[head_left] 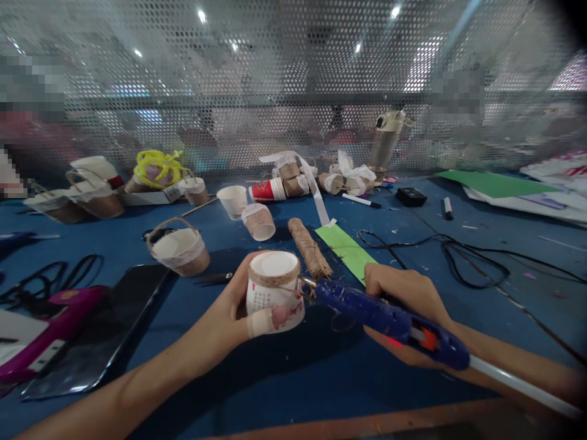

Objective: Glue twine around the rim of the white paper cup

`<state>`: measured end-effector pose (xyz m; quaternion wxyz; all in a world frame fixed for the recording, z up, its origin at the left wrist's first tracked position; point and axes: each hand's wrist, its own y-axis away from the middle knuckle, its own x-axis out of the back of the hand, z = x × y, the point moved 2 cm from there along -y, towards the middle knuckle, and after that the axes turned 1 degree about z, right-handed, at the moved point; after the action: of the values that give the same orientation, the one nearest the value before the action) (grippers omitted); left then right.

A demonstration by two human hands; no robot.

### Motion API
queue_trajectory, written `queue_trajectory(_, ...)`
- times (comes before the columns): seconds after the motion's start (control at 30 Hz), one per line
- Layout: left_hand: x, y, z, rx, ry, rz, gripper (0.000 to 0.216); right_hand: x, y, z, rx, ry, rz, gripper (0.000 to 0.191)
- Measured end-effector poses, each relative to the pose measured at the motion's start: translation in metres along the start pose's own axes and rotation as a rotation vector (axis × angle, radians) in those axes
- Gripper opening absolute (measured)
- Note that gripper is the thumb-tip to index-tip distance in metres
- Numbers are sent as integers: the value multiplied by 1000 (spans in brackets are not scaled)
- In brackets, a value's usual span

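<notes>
A white paper cup [275,293] with small red print is gripped in my left hand [243,308], whose thumb wears a pale bandage. Brown twine [263,280] circles the cup near its upper end. My right hand [408,293] holds a blue hot glue gun [367,308], with a clear glue stick [523,385] coming out of its back. The gun's metal nozzle is at the cup's right side, close to the twine; whether it touches cannot be made out. Behind the cup lies a roll of twine [308,244] beside a green paper strip [346,249].
A twine-handled cup basket [183,252], a dark phone [105,330] and scissors [215,279] are on the left. Several cups, including a red one [266,190], stand farther back. A black cable [472,256] runs across the right, below a green sheet [486,182]. A pitcher [386,146] stands by the mesh screen.
</notes>
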<state>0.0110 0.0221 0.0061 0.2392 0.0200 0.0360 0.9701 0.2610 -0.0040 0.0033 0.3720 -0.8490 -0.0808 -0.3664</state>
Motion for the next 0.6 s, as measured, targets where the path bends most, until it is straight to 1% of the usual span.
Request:
queue_trajectory(0.1,0,-1,2,-12,3,-10,50,1,1,-3,-46,-51,-19,29)
queue_trajectory(0.17,0,-3,1,-11,-19,-24,48,0,1,-3,-62,-47,-20,29)
queue_trajectory(0.23,0,-5,-2,-16,-45,-4,46,-2,1,-3,-56,-29,-14,28)
queue_trajectory(0.3,-1,-6,-5,-34,-60,25,44,-4,1,-1,-14,-25,-4,27)
queue_trajectory(0.43,-2,-4,-8,-31,-35,60,46,-9,1,4,171,-30,41,25)
queue_trajectory(0.47,-2,-4,-8,-23,-27,53,47,-9,1,4,186,-19,47,24)
queue_trajectory(0.53,-2,-3,-7,-10,-5,30,48,-8,1,3,139,-13,30,25)
queue_trajectory(0.6,-2,-3,-5,-4,23,16,48,-6,1,0,35,-41,-16,27)
